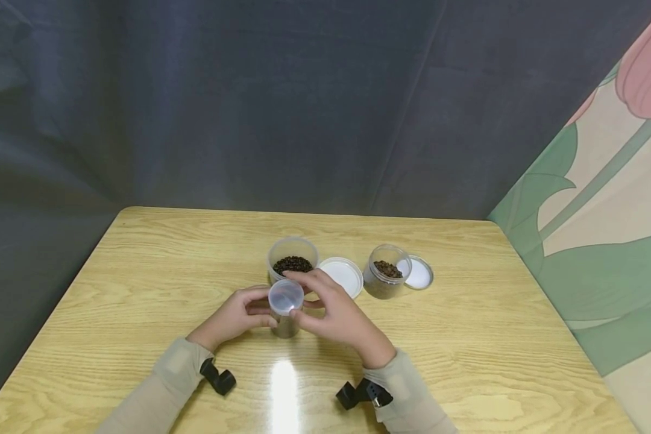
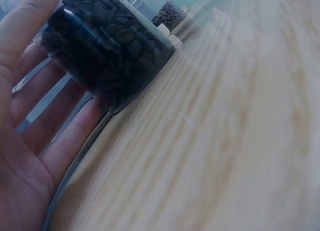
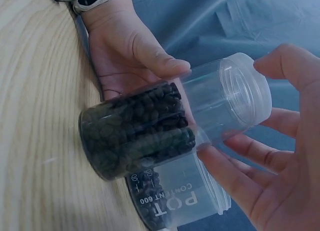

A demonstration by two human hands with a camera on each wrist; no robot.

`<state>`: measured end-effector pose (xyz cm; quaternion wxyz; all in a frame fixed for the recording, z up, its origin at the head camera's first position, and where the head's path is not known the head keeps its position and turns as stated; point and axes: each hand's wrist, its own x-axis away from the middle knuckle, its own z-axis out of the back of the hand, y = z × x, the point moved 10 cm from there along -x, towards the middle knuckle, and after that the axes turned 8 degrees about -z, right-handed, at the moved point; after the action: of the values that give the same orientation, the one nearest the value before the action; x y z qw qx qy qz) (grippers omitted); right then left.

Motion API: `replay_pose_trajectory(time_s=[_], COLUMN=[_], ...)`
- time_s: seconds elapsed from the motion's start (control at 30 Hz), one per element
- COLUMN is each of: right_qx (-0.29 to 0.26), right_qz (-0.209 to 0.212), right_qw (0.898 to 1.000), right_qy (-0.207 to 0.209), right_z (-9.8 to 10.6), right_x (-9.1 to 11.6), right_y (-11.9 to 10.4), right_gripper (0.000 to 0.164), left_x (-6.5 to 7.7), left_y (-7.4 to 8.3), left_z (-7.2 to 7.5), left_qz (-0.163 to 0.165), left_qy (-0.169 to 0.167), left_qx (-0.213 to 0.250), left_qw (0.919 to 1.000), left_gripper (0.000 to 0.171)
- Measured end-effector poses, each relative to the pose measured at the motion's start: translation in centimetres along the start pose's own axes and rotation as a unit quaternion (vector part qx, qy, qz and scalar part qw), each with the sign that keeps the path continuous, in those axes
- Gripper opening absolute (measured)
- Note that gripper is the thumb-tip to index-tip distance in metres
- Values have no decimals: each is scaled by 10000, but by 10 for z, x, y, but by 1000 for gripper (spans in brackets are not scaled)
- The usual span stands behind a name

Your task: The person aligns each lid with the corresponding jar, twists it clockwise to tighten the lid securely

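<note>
A clear cylindrical jar, about half full of dark coffee beans, stands on the table with its translucent lid on top. My left hand holds the jar from the left, its thumb on the near side and fingers behind. From the right, my right hand grips the lid, thumb on one side and fingers reaching across to the other. The left wrist view shows the dark beans through the jar wall close to my left fingers.
Just behind stands an open plastic tub with dark beans. Beside it lies a white lid. Farther right are an open jar of browner beans and a silver-rimmed lid. A dark curtain hangs behind the wooden table.
</note>
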<state>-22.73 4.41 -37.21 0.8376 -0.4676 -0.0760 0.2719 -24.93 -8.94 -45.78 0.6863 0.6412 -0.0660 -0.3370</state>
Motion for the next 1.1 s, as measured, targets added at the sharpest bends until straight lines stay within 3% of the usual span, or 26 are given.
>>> replay_pose_trajectory(time_s=[0.23, 0.6, 0.83, 1.1], right_qx=[3, 212, 154, 155], right_qz=[-50, -87, -54, 99], right_qw=[10000, 9985, 9993, 9998], right_qy=[-9, 493, 350, 72], right_z=[0, 1, 2, 0], right_x=[-1, -1, 0, 0], right_y=[1, 3, 3, 1], right_gripper=[53, 50, 64, 49], left_x=[0, 0, -1, 0], left_y=[0, 2, 2, 2], left_z=[1, 0, -1, 0], left_qz=[-46, 17, 24, -19], left_qy=[22, 3, -8, -2], left_qx=[-48, -31, -31, -68], left_qw=[10000, 10000, 10000, 10000], left_gripper=[60, 61, 60, 61])
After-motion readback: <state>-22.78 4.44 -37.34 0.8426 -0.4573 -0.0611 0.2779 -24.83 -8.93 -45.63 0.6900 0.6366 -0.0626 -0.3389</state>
